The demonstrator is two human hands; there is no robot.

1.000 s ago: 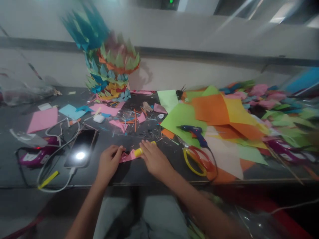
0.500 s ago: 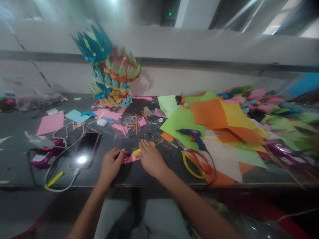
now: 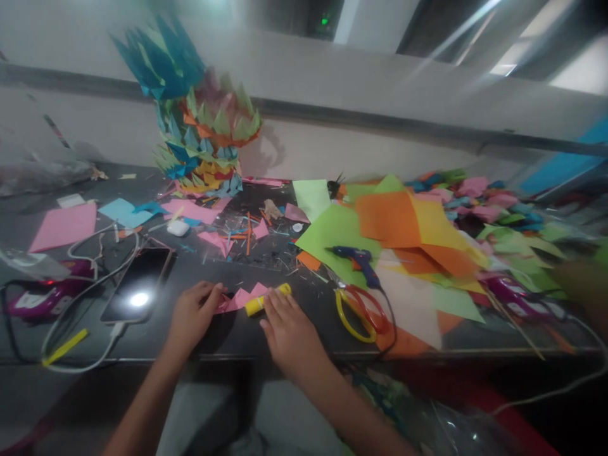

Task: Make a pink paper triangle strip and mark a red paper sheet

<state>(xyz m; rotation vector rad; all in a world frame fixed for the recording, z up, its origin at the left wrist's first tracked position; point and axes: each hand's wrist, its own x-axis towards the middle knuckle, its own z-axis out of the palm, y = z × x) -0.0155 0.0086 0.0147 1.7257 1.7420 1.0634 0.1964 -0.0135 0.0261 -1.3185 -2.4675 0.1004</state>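
Note:
A folded strip of pink paper with pointed peaks lies on the dark table in front of me. My left hand pinches its left end between thumb and fingers. Across the strip's right end rests a yellow tube, shaped like a glue stick. My right hand grips the tube's right part, its fingers laid over the top and partly hiding it. Right of that hand are scissors with yellow and red handles, and a blue glue gun lies on the coloured sheets.
A lit phone with a white cable is at left, near a purple device. A tall folded-paper model stands at the back. Green and orange sheets and paper scraps cover the right side; a second purple device sits there.
The camera view has turned, shifting the table's things leftward. My right hand has drawn back a little toward me, so more of the yellow tube and pink strip shows.

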